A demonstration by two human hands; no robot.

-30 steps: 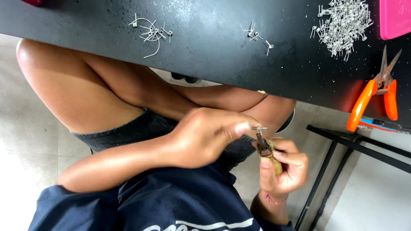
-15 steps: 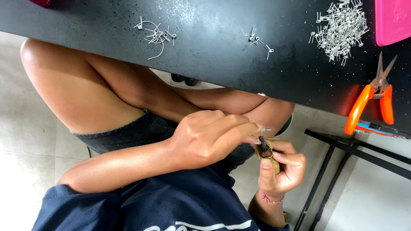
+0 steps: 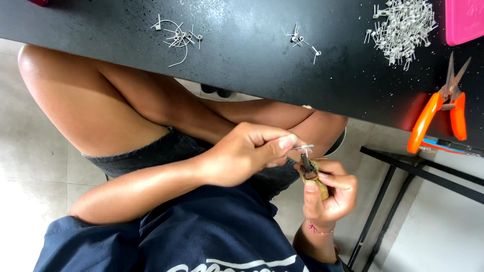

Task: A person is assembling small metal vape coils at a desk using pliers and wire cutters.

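My left hand is below the table edge, over my lap, with thumb and fingers pinched on a small silver wire piece. My right hand is just below it, closed around small yellow-handled pliers whose dark jaws point up at the wire piece. The two hands nearly touch at the wire.
The black table holds a big heap of small wire springs at the far right, two smaller groups, orange-handled snips and a pink tray corner. A black metal frame stands on the tiled floor at the right.
Both hands stay together over my lap; the left hand's fingers have shifted slightly on the wire piece at the plier jaws. The view drifted a little.
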